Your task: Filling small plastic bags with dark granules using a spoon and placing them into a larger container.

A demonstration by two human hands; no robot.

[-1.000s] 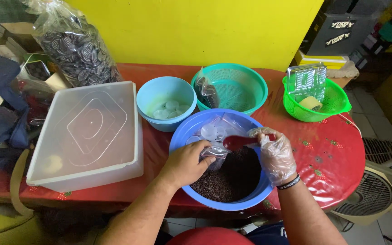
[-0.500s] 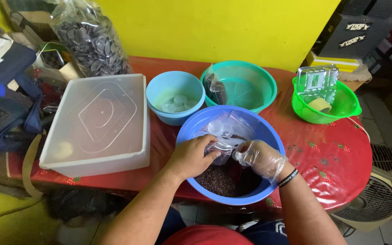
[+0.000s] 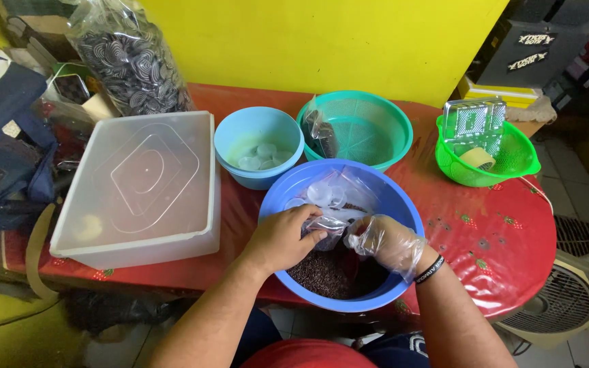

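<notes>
Since a second ago my gloved right hand (image 3: 388,243) has dropped the red scoop down into the dark grains (image 3: 325,272); its fingers curl shut, on what I cannot tell. My left hand (image 3: 282,238) pinches a small clear bag (image 3: 327,225) inside the blue bowl (image 3: 403,204). That bowl sits at the near edge of the red worktop (image 3: 492,232), which lies bare to my right beneath the yellow wall (image 3: 322,41). A lidded box (image 3: 138,184) crowds the left.

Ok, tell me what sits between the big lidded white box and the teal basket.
In the head view, a light blue bowl holding small clear round lids stands between the white box and the teal basket, on the red tablecloth.
</notes>
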